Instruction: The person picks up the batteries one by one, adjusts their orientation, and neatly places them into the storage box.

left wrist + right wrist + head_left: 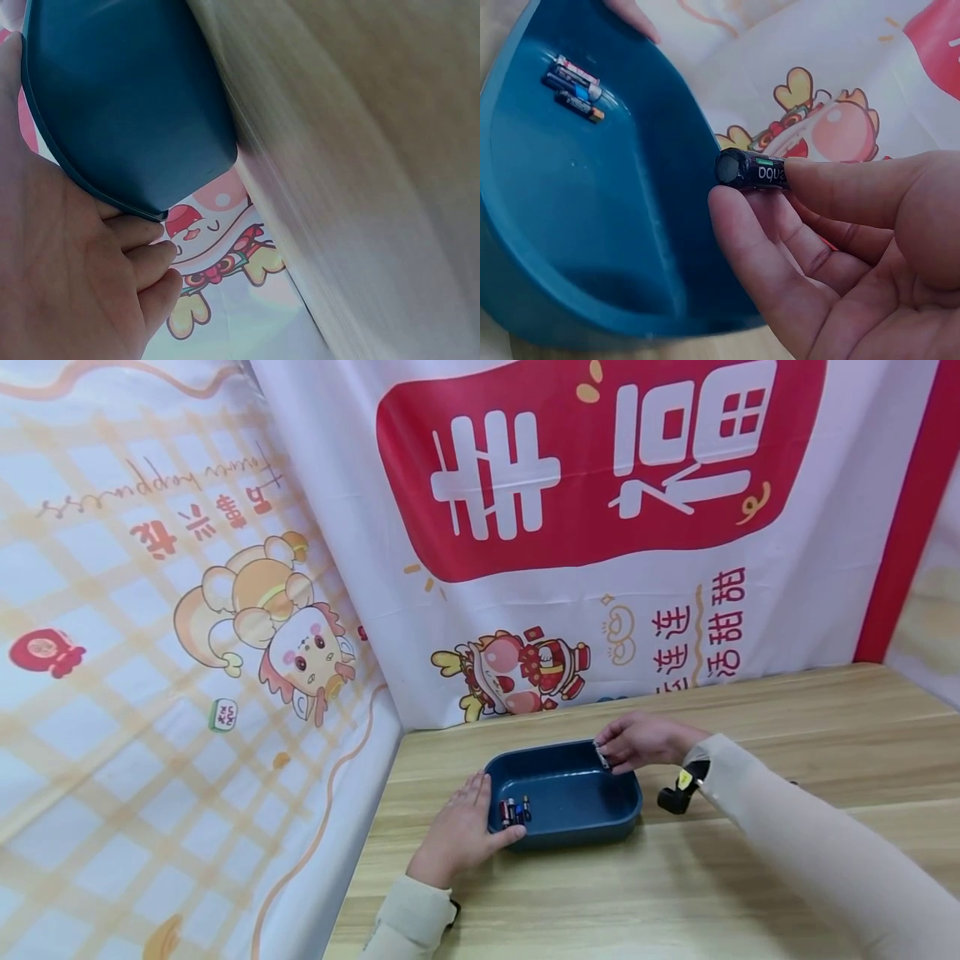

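My left hand [461, 827] lies flat against the blue tray's [592, 831] near-left rim, steadying it; my right hand [645, 741] pinches a black battery [751, 169] above its far rim, ready over the batteries [515, 811] inside.

Light wooden desk [787, 877] fills the lower right, its grain running sideways. Behind its far edge hangs a white cloth backdrop [810, 568] with a big red panel [585, 460] of white characters and a cartoon figure [517, 677]. At the left edge, a checked cartoon cloth [150, 693] meets it in the corner. Even, soft light.
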Demonstrator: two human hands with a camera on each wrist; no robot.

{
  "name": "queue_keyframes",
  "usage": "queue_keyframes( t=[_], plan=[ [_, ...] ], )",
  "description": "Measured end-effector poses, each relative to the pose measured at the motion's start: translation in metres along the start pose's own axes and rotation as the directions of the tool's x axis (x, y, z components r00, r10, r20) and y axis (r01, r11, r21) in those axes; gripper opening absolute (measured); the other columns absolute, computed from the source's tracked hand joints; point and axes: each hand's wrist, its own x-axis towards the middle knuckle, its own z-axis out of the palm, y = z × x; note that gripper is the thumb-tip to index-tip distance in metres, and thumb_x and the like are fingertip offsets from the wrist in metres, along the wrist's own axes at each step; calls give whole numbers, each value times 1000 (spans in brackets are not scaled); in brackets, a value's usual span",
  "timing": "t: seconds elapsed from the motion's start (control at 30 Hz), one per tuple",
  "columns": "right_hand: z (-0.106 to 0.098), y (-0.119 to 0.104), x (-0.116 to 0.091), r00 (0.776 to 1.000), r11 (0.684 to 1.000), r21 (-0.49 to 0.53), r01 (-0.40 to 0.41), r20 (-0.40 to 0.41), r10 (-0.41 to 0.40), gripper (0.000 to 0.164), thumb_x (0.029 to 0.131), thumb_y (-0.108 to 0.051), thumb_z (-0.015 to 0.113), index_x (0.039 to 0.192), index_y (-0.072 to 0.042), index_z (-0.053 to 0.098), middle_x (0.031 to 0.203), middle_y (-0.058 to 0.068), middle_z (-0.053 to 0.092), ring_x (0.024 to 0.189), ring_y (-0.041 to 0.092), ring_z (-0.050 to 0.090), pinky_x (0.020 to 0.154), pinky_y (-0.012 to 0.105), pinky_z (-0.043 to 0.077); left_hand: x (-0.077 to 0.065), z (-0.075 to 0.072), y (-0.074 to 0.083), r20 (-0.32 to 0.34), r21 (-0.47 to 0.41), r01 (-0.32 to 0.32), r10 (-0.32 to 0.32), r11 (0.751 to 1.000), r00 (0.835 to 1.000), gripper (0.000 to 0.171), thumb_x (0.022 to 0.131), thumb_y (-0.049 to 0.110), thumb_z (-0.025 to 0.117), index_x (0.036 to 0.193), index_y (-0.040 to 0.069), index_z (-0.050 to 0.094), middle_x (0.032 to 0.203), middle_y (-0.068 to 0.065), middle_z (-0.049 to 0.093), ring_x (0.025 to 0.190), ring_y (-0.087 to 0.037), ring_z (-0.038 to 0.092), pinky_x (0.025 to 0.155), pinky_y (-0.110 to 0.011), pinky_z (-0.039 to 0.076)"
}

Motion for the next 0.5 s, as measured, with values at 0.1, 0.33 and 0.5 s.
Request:
queue_keyframes(
  t=[0.1, 0.33, 0.5],
  plan=[
    [4, -2, 2, 1000, 1000, -4, 1, 7, -1, 23, 95, -1, 57, 117, 5, 57, 105, 19, 60, 90, 26, 61, 85, 45, 54, 0, 0, 0, 2, 2, -1, 1, 1000, 1000, 110, 83, 83, 37, 155, 2, 17, 160, -13, 17, 146, -29, 16, 115, -44, 19],
    [14, -3, 7, 1000, 1000, 2, 0, 12, 0, 21, 94, 0, 59, 115, 4, 58, 102, 18, 61, 86, 26, 62, 83, 44, 55, 0, -1, 1, 2, 5, 4, -4, 1000, 1000, 110, 83, 83, 37, 155, 3, 17, 160, -13, 17, 146, -29, 16, 116, -43, 18],
    [21, -2, 10, 1000, 1000, 11, 4, 27, -4, 20, 94, 1, 58, 114, 5, 59, 102, 19, 62, 86, 26, 63, 82, 45, 56, -1, -2, 2, 7, 0, 8, -8, 1000, 1000, 110, 82, 83, 38, 155, 3, 17, 160, -12, 16, 146, -29, 15, 116, -43, 18]
  ],
)
